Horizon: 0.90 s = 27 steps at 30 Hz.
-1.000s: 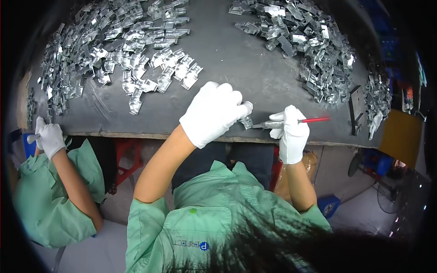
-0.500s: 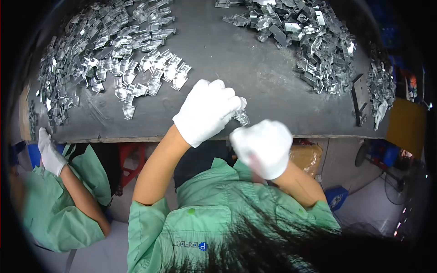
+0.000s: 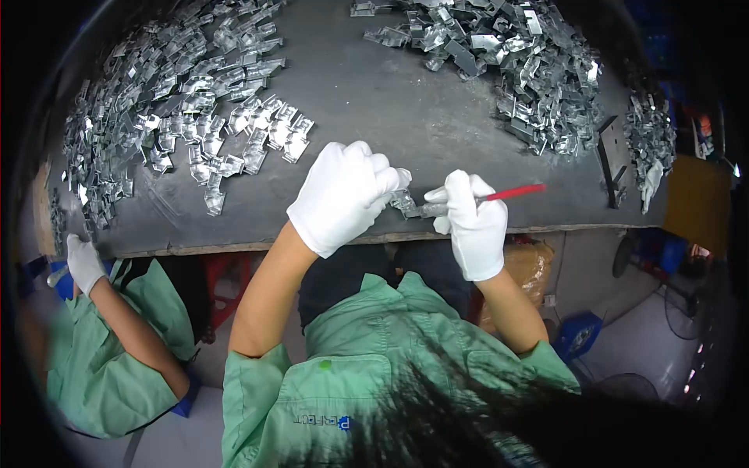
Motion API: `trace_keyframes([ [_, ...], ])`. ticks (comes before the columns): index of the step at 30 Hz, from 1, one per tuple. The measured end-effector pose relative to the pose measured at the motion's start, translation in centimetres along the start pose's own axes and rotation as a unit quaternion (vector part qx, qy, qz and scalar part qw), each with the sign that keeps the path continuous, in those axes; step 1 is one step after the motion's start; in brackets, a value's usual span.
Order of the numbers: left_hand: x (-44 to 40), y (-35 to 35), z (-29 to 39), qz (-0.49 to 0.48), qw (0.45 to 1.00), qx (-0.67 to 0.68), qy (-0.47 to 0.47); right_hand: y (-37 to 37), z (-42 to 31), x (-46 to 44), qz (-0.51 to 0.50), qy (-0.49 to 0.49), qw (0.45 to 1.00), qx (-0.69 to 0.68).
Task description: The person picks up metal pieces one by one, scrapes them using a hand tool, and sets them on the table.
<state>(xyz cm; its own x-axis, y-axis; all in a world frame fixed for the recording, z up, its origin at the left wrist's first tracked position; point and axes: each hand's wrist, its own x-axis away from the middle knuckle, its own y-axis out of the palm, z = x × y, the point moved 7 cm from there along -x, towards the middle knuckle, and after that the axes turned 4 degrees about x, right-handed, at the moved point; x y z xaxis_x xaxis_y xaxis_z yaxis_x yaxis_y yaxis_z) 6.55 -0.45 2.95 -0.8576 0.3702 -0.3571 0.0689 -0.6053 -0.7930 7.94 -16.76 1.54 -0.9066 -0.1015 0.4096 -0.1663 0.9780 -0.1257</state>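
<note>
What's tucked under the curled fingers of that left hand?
A shiny angular part pokes out from the gloved left hand. The fingers cover the rest, so its full shape cannot be seen.

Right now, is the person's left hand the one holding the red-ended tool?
No, the right hand grips the red-ended tool, while the left hand holds a small shiny part.

A broad dark-topped table point(image 3: 335, 97) with a worn pale edge point(image 3: 187, 249) spanned the room. Beneath it stood a red frame point(image 3: 226, 304) and a brown package point(image 3: 529, 269) in shiny wrapping. A blue container point(image 3: 576, 335) sat on the pale grey floor point(image 3: 624, 355); a yellowish-brown panel point(image 3: 694, 195) adjoined the table's right end. Small bright lights dotted the shadowy right margin.
</note>
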Motion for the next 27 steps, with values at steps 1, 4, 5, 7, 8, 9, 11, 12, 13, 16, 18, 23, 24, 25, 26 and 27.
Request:
trace_keyframes([
  [1,0.0,0.1,-0.1,0.002,1.000,-0.003,0.000,1.1,-2.1,0.6,-0.041,-0.169,0.974,0.143],
  [4,0.0,0.3,0.0,-0.005,1.000,-0.007,0.003,5.1,-5.9,5.8,-0.052,-0.558,0.665,0.493],
  [5,0.0,0.1,0.2,-0.009,1.000,-0.007,0.001,5.3,-4.8,6.4,0.003,-0.577,0.651,0.493],
  [7,0.2,0.3,-0.2,-0.014,1.000,-0.003,-0.002,5.4,-4.6,6.8,0.018,-0.583,0.645,0.493],
  [8,0.1,0.2,-0.2,-0.014,1.000,-0.008,-0.002,4.4,-4.8,6.0,0.015,-0.575,0.665,0.477],
  [9,0.1,0.2,-0.1,-0.016,1.000,-0.013,-0.004,3.1,-4.8,4.6,0.010,-0.566,0.684,0.460],
  [11,0.0,0.1,0.0,-0.014,1.000,-0.011,-0.005,0.6,-4.6,2.0,0.027,-0.375,0.890,0.257],
  [12,0.0,0.0,-0.1,-0.008,1.000,-0.005,-0.006,0.2,-4.2,1.6,0.021,-0.344,0.912,0.224],
  [13,0.0,0.0,-0.1,-0.001,1.000,0.001,-0.006,-0.1,-3.7,1.1,0.017,-0.312,0.931,0.190],
  [16,0.0,-0.1,0.0,0.006,1.000,0.008,-0.006,1.3,-5.1,1.9,-0.001,-0.440,0.829,0.347],
  [18,-0.1,-0.1,-0.1,0.000,1.000,0.008,-0.009,2.6,-5.6,3.0,0.000,-0.520,0.725,0.451],
  [23,-0.1,0.0,-0.1,-0.003,1.000,-0.005,-0.004,3.8,-5.5,3.0,0.025,-0.523,0.705,0.477],
  [24,-0.2,0.1,-0.2,-0.012,1.000,-0.006,-0.008,3.8,-5.6,2.7,0.032,-0.523,0.697,0.489],
  [25,-0.1,0.2,-0.2,-0.021,1.000,-0.008,-0.012,2.6,-3.6,-0.2,-0.071,-0.272,0.909,0.307],
  [26,-0.1,0.2,-0.2,-0.031,0.999,-0.010,-0.016,0.8,-0.7,-1.4,-0.022,-0.009,0.999,0.049],
  [27,-0.2,0.1,-0.2,-0.026,1.000,-0.001,-0.014,0.6,-1.2,-1.1,-0.022,-0.013,0.998,0.064],
])
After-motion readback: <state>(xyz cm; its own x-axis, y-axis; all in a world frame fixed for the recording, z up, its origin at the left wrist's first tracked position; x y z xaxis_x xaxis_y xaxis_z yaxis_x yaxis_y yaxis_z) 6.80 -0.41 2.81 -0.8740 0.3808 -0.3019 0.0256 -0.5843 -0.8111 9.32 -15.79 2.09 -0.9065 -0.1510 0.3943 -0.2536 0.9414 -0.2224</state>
